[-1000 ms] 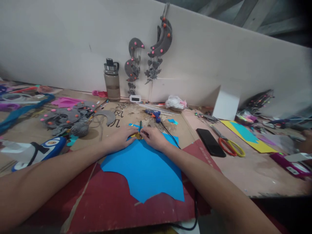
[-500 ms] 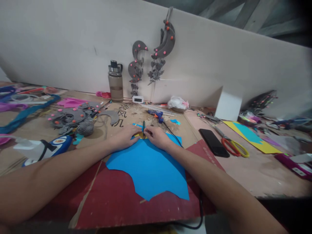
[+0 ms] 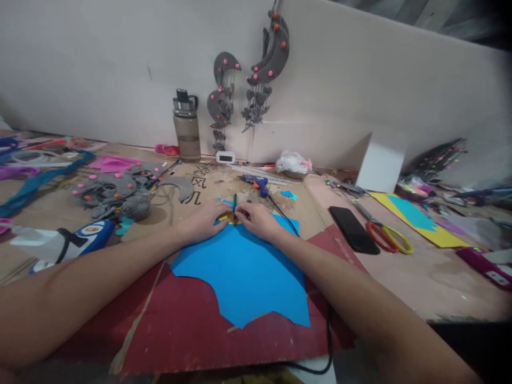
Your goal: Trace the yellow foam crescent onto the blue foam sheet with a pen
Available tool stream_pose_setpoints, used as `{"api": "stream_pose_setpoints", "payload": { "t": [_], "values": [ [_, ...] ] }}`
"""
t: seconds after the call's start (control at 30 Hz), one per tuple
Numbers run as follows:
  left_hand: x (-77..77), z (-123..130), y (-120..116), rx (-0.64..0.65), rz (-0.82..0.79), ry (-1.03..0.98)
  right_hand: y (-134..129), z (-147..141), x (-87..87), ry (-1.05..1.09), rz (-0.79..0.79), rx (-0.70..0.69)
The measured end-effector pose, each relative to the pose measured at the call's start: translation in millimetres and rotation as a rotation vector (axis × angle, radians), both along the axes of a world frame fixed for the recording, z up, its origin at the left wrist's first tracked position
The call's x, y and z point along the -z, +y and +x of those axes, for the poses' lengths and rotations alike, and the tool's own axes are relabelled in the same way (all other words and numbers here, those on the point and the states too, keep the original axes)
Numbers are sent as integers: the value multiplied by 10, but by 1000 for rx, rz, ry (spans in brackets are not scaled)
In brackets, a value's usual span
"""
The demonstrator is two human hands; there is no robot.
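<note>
Only the view shifted; hands rest on blue sheet, near edge free.

The left hand rests on a blue sheet; the right hand pinches a dark stick.

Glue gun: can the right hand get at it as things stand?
Likely yes: the glue gun lies just beyond the right hand, with only cardboard seen between. That hand seems to pinch a dark pen-like stick, so it would probably need freeing first.
</note>
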State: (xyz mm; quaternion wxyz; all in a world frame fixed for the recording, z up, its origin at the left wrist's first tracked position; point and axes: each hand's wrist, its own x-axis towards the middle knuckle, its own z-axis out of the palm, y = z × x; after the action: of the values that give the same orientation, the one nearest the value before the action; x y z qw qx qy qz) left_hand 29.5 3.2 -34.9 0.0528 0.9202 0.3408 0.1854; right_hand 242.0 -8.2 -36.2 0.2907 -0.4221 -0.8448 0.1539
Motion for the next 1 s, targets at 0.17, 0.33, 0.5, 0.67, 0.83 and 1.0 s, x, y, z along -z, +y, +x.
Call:
{"api": "stream_pose_setpoints", "payload": {
  "t": [0.17, 0.33, 0.5, 0.67, 0.83, 1.0],
  "values": [
    [-7, 7, -7, 0, -8, -1, 7, 5, 4, 17, 15, -9],
    [-9, 17, 1, -1, -5, 1, 10, -2, 7, 16, 17, -2],
    [11, 23, 23, 3, 9, -1, 22, 2, 23, 12, 38, -3],
    [26, 26, 35, -6, 19, -12, 35, 3, 27, 5, 48, 1],
    [28, 33, 34, -24, 16, -23, 21, -1, 9, -3, 50, 17],
    [35, 28, 36, -42, 13, -27, -4, -2, -31, -19, 54, 26]
  ]
}}
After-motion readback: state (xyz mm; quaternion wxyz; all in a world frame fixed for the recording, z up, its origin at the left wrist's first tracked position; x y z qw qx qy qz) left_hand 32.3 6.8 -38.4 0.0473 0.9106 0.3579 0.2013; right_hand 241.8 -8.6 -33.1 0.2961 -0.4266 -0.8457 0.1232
